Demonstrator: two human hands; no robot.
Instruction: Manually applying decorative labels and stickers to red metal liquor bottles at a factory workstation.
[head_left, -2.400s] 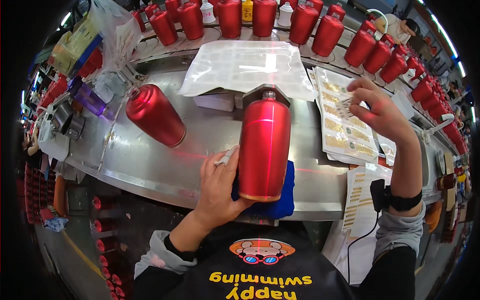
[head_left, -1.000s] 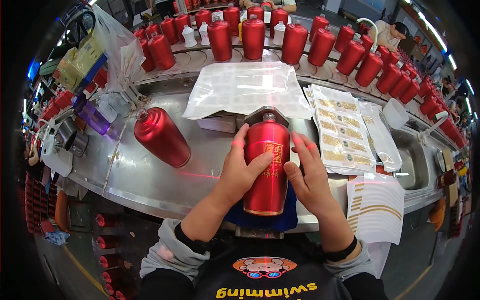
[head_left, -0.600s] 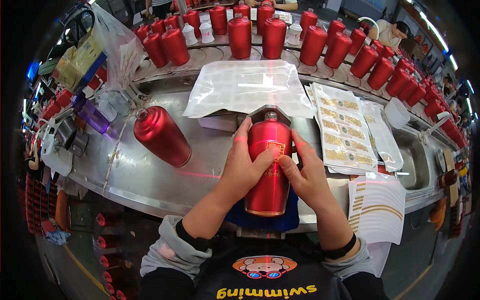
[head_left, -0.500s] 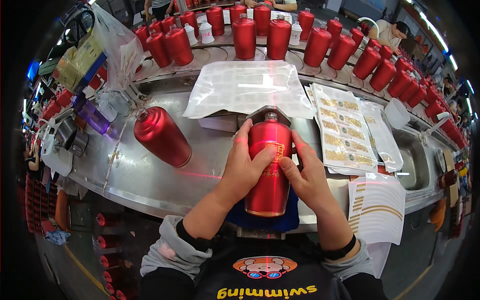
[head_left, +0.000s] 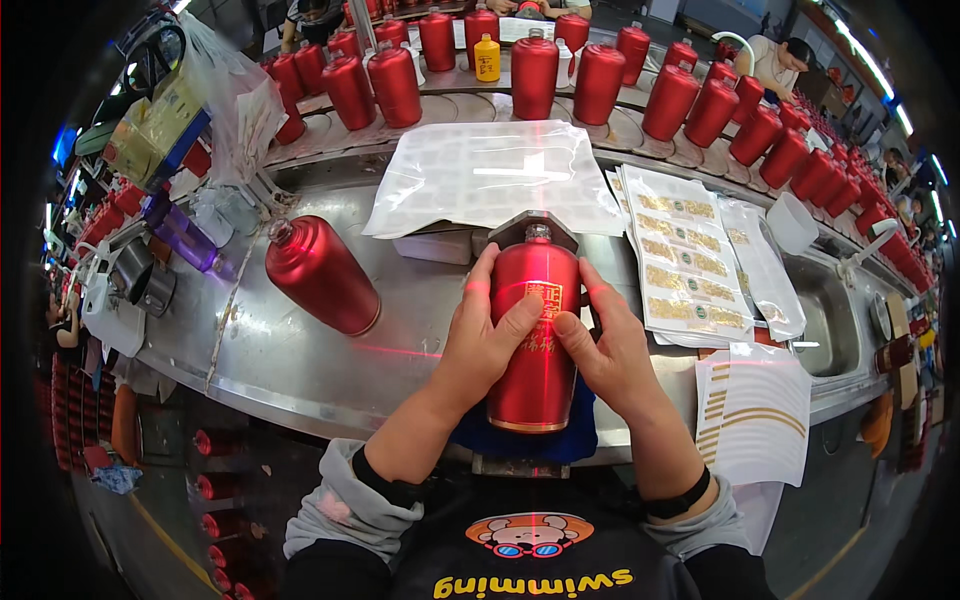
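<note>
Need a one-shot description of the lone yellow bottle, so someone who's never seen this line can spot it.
Start at the curved conveyor running along the far side of the steel worktable, lined with red bottles. Near the top centre of the picture, just left of the tallest red bottle, stands the yellow bottle. It is the only yellow one there, and shorter than the red bottles beside it.

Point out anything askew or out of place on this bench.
One matte red metal bottle lies tipped on its side on the steel bench, left of the left hand, while the red bottles in the back row stand upright. A lone small yellow bottle stands among them. No spill or damage shows.
</note>
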